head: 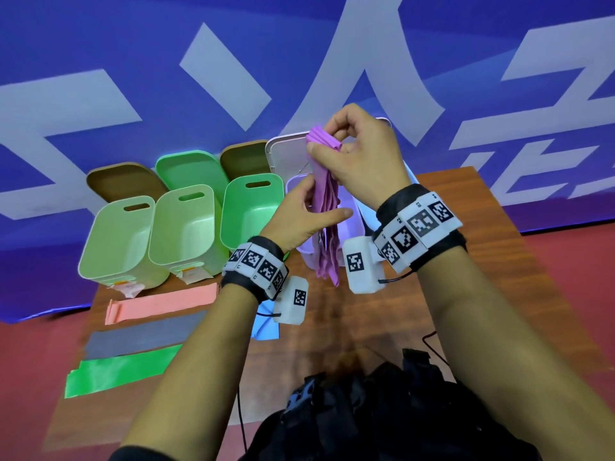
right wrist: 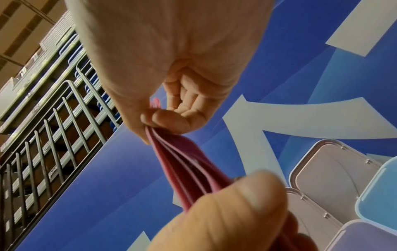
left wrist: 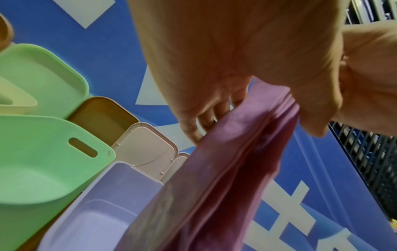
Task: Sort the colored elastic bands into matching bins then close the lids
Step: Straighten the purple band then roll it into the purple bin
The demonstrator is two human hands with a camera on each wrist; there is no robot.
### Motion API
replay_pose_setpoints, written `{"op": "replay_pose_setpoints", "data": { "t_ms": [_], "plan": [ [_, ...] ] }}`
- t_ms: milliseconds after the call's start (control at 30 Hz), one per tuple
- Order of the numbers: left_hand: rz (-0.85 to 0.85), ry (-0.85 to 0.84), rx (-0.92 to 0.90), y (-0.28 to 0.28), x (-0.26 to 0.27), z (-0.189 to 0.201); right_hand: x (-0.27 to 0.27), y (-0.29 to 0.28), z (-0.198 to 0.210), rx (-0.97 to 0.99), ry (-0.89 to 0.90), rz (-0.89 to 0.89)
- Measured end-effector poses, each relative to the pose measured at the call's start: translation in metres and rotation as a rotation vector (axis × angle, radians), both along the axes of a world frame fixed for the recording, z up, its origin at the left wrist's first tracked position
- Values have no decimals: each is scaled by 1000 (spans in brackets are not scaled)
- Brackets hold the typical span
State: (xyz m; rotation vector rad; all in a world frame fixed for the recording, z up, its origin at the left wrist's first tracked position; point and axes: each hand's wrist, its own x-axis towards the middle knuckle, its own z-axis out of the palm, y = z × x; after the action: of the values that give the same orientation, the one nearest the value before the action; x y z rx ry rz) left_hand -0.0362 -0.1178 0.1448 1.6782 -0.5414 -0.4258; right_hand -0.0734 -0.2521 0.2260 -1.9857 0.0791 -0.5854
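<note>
Right hand (head: 361, 154) pinches the top of the folded purple elastic band (head: 324, 207); left hand (head: 299, 214) grips its middle. Lower it into the lilac plastic bin (head: 349, 224) directly beneath both hands, releasing the top last.

purple band (head: 324, 207) folded (hanging), above open lilac bin (head: 351, 224)

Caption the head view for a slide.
Both hands, right hand above left hand, hold a folded purple band over the lilac bin; three bands lie on the table.
</note>
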Motion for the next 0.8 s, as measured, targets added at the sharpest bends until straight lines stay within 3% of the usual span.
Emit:
{"op": "replay_pose_setpoints", "data": {
  "t_ms": [333, 633, 800],
  "plan": [
    [-34, 94, 70, 11, 2, -33, -5, -19, -21, -13, 84, -81],
    [-79, 130, 163, 20, 11, -59, -3, -54, -63, -122, 392, -173],
    [-109, 54, 259, 16, 15, -71, -6, -60, -93, -159, 585, -152]
  ]
}}
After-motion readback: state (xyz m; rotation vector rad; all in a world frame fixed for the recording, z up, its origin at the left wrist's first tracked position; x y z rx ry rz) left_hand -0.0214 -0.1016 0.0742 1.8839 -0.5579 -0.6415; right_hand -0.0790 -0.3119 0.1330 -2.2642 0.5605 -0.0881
